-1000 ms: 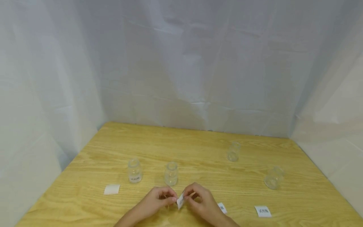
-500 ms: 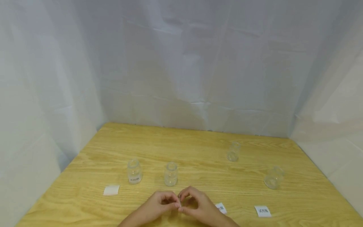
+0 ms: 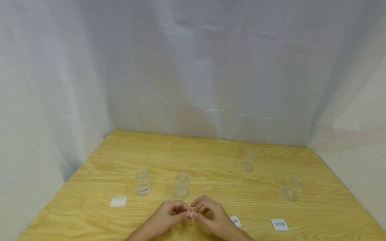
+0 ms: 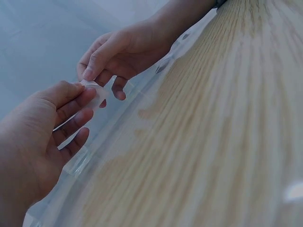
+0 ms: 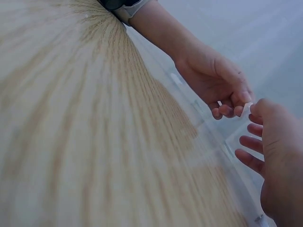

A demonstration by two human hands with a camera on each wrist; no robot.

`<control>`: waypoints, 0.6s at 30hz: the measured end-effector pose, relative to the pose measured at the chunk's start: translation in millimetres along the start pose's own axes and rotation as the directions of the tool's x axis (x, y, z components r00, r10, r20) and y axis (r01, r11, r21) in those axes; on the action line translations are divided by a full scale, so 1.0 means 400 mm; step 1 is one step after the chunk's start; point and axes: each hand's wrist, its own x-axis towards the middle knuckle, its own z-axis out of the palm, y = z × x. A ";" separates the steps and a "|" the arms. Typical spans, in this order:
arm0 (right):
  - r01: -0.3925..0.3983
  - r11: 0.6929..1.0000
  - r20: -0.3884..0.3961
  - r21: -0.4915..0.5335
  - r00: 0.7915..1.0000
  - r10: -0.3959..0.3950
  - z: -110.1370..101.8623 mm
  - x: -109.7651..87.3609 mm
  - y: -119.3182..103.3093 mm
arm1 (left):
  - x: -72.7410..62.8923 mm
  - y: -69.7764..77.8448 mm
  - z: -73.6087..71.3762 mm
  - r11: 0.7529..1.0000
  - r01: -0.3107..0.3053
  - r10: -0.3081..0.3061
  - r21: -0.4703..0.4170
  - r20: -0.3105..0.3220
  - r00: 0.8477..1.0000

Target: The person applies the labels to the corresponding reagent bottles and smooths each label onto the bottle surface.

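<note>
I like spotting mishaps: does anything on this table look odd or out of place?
On the right, the far jar and the near jar look more slanted than the labelled jar; whether they're tipped or it's the camera angle, I can't tell. The left paper shows no print, unlike the right paper. No spill shows.

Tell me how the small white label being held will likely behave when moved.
The label probably bends easily, since it looks paper-thin. It is likely very light: the left grip holds it in a mere pinch. Being so small, it may be fiddly to reposition.
</note>
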 end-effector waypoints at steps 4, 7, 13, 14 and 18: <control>-0.008 1.000 -0.048 0.010 0.999 0.008 -0.002 0.001 0.000 | 0.000 -0.003 0.002 1.000 -0.020 0.021 0.021 -0.048 0.999; -0.023 1.000 -0.087 -0.003 0.996 0.022 -0.002 0.002 0.000 | 0.001 -0.006 0.002 0.999 -0.032 0.035 0.042 -0.081 0.996; -0.057 0.998 -0.148 -0.019 0.987 0.054 -0.002 0.003 -0.003 | 0.000 -0.005 -0.002 0.999 -0.001 0.007 0.052 -0.113 0.994; -0.065 0.998 -0.156 -0.023 0.986 0.060 -0.002 0.003 -0.004 | 0.000 -0.005 -0.004 0.999 0.009 -0.003 0.050 -0.119 0.993; -0.091 0.995 -0.180 -0.032 0.980 0.084 -0.002 0.005 -0.005 | -0.001 -0.006 -0.009 0.998 0.035 -0.028 0.049 -0.145 0.989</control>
